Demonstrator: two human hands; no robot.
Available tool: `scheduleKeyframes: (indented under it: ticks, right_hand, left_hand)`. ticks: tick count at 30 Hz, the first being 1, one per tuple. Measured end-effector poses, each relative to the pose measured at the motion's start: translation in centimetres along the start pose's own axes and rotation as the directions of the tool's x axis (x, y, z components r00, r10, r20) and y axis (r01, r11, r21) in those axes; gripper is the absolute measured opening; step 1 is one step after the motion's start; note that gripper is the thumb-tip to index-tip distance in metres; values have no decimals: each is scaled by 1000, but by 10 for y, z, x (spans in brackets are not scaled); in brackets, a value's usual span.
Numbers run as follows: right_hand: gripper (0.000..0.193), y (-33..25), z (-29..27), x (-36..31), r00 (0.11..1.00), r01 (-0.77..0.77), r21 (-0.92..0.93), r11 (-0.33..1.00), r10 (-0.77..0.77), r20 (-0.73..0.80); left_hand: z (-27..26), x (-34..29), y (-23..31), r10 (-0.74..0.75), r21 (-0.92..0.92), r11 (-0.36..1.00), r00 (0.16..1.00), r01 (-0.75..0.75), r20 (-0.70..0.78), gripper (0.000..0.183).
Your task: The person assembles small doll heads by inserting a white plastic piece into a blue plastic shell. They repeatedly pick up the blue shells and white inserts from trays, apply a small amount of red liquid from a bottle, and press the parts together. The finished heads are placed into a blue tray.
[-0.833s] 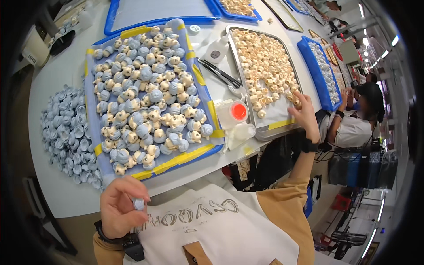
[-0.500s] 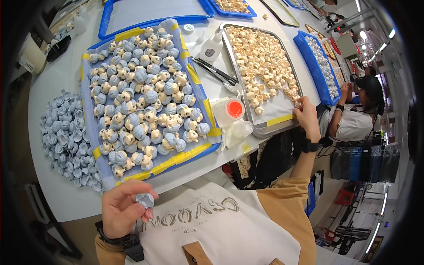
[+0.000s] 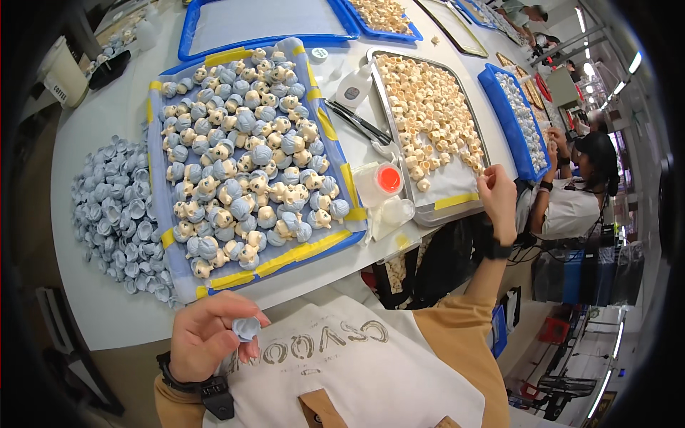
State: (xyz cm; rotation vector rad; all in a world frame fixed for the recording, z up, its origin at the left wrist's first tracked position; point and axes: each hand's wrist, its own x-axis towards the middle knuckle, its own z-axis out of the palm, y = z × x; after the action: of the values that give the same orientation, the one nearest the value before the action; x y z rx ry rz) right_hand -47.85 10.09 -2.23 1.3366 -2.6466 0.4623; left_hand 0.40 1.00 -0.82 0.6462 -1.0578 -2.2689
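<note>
Near my chest, my left hand [image 3: 202, 335] pinches a small pale-blue doll hair cap [image 3: 247, 329], its hollow side showing. My right hand [image 3: 499, 203] is closed beside the near right corner of a metal tray [image 3: 444, 187]. Its fingertips are pressed together, and whatever they may hold is hidden. Many small cream doll face pieces [image 3: 428, 107] lie in that tray. Left of it, a blue tray [image 3: 335, 248] lined with sheet and yellow tape carries many doll heads [image 3: 246, 164] with blue hair. A heap of loose blue hair caps [image 3: 118, 214] lies at the far left.
Between the trays stand a white bottle [image 3: 353, 87], black tweezer-like tools [image 3: 360, 123] and a container with an orange-red top [image 3: 389, 179]. A narrow blue tray [image 3: 532, 170] of pale-blue pieces lies to the right. Beyond it a co-worker [image 3: 571, 203] sits. Another blue tray [image 3: 285, 45] lies behind.
My right hand has drawn back slightly from the face pieces at the metal tray's edge, its fingers closed. My left hand keeps the hair cap, now turned a little. The whole view has shifted slightly.
</note>
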Motion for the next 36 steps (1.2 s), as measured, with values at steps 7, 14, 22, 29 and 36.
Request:
scheduleKeyframes:
  ticks: [7,14,22,29,36]
  right_hand:
    - [38,-177,-40,-82,692,531,758,379,-711,-130]
    - [34,-239,-12,-109,584,277,961,12,-796,-158]
    - [41,-253,-4,-116,531,470,881,48,-813,-239]
    - [47,-255,-3,-119,537,571,819,57,-781,-320]
    - [34,-209,-42,-81,843,432,721,542,-527,-108]
  left_hand:
    - [4,10,3,-90,29,996,985,87,150,27]
    - [8,9,6,-192,40,981,965,187,178,28]
    - [2,11,-3,-235,-16,970,949,244,208,19]
    - [-2,12,-4,-267,4,962,941,272,207,19]
    - [4,15,-1,-152,-6,988,982,154,114,25]
